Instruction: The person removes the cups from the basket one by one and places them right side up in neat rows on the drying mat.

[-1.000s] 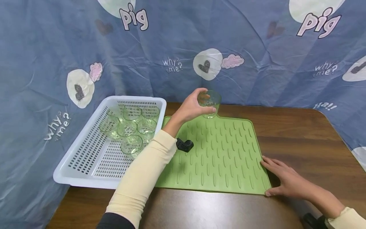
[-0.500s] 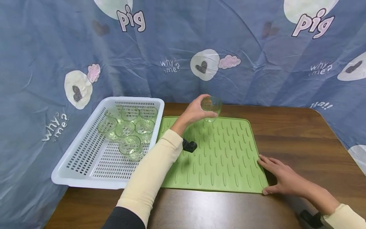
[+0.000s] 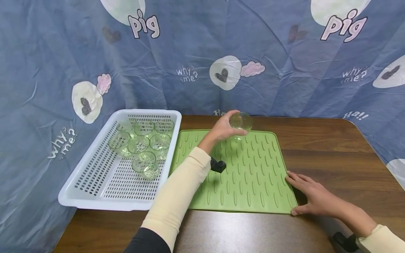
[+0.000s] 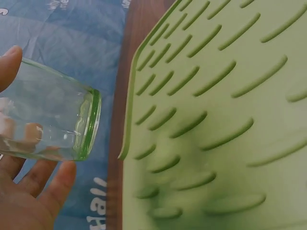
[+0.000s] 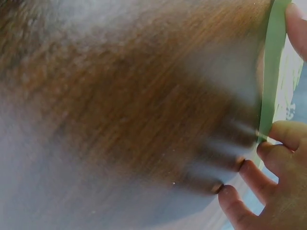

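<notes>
My left hand [image 3: 224, 128] grips a clear greenish drinking glass [image 3: 243, 121] over the back part of a green ridged drying mat [image 3: 253, 168]. In the left wrist view the thumb and fingers curl round the glass [image 4: 53, 115], whose thick base points towards the mat [image 4: 225, 143]; a shadow falls on the ridges beneath. At the mat's front right corner rests my right hand [image 3: 316, 196], fingers spread along the edge. Its fingertips meet the wooden table in the right wrist view, where the thumb lies beside the mat's rim [image 5: 272, 72].
A white perforated plastic basket [image 3: 71, 200] stands left of the mat, with several similar glasses [image 3: 143, 163] upright in its back and right part. Behind the wooden table [image 3: 329, 147] hangs a blue printed cloth [image 3: 272, 35]. A black wrist device [image 3: 218, 166] hangs under my left wrist.
My left hand has moved right and lower with the glass, bringing it closer over the mat. My right hand stays at the mat's edge.
</notes>
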`<action>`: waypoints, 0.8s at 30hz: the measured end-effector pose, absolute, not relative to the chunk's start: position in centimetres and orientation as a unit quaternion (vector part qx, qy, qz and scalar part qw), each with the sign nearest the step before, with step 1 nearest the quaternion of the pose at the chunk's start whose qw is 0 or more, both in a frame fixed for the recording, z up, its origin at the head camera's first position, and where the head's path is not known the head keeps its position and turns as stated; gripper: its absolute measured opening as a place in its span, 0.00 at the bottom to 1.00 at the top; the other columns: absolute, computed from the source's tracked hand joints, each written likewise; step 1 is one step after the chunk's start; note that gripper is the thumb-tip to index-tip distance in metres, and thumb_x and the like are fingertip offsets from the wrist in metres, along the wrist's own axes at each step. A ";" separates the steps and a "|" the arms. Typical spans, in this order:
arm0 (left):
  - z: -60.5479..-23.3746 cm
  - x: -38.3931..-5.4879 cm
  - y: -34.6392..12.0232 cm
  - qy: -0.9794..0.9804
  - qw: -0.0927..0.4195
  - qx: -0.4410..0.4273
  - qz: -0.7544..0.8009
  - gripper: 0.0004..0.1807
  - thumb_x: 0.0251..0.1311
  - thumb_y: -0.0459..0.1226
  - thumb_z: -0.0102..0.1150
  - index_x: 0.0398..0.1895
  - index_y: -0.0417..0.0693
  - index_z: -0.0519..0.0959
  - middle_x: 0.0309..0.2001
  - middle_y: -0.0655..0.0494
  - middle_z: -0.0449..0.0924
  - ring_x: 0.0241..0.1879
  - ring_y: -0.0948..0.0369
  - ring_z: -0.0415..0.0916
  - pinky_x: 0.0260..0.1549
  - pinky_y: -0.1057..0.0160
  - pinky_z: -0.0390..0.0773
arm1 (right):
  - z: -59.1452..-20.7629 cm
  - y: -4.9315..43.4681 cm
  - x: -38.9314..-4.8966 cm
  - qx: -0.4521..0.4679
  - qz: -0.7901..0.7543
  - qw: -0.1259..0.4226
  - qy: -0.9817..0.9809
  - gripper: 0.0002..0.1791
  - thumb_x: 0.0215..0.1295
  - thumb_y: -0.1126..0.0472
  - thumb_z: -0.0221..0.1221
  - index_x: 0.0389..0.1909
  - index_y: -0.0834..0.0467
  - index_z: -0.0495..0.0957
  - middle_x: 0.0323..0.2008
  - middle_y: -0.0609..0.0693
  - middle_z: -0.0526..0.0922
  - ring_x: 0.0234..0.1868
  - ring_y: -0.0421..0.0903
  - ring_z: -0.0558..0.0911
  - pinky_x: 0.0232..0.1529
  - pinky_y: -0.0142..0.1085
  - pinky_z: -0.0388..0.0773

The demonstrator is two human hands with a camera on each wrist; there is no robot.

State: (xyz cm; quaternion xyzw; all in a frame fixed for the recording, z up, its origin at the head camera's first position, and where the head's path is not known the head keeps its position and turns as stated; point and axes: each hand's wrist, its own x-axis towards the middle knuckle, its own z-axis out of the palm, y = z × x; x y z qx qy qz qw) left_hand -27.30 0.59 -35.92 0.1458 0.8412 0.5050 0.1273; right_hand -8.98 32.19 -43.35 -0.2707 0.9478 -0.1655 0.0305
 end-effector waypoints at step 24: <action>-39.8 -25.8 7.1 0.795 0.150 0.157 0.566 0.51 0.49 0.40 0.77 0.76 0.57 0.58 0.69 0.60 0.72 0.44 0.63 0.82 0.62 0.59 0.76 | -43.4 31.8 -9.2 -0.263 -0.188 0.068 0.944 0.58 0.40 0.39 0.76 0.69 0.67 0.66 0.71 0.68 0.64 0.65 0.66 0.65 0.52 0.67 0.70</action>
